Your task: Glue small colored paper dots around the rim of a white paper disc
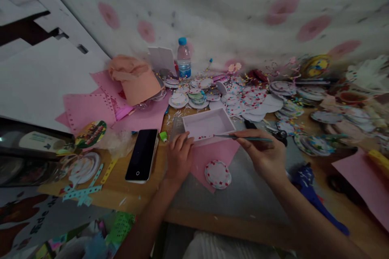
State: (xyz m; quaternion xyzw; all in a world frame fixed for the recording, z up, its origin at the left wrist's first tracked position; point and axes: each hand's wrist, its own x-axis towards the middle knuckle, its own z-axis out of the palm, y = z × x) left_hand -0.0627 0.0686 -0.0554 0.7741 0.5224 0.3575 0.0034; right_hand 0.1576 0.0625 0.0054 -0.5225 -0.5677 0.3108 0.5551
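Note:
A shallow white open box [209, 120] sits in the middle of the table. My left hand [180, 156] grips its near left corner, fingers bent over the wall. Between the fingertips of my right hand [266, 149] is a slim pair of tweezers [243, 136], its tip pointing left at the box's near wall. Small red pieces [203, 137] show on that wall, close to the tip. Below the box, a pink paper sheet [200, 166] lies on the table, and a round white disc with red stars [218, 174] rests partly on it.
A black phone [142, 155] lies left of the box. Behind stand a water bottle [184, 58] and heaps of decorated white discs [234, 97]. On the right are scissors [278, 134] and a blue glue gun [316, 200]. Pink sheets [88, 109] spread at the left.

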